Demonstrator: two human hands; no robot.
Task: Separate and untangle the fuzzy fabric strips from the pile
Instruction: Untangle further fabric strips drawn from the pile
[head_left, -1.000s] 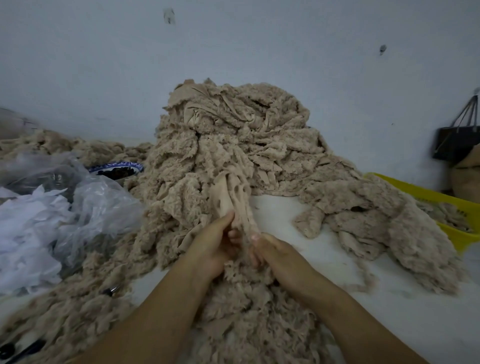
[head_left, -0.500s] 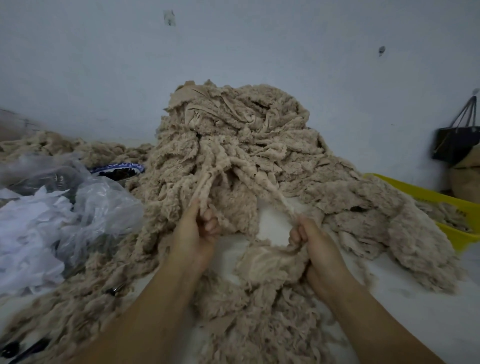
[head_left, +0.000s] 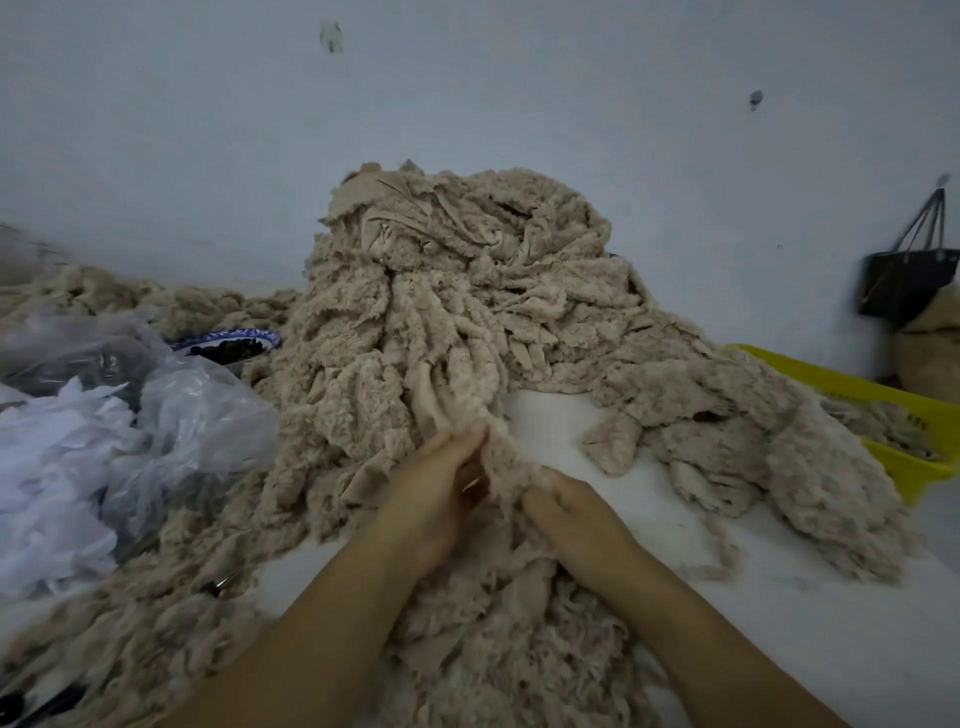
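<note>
The fuzzy strips (head_left: 457, 395) are burying the fingertips of the right grip (head_left: 576, 514). The right edge of view is cutting off the yellow basket (head_left: 831, 382) and the black bag (head_left: 906, 286). The plastic bag (head_left: 192, 415) is hiding part of the bowl (head_left: 228, 345).

Both forearms reach forward, converging. Left hand (head_left: 441, 488) and right hand (head_left: 576, 514) close together, fingers curled, gripping strips (head_left: 501, 457).
</note>
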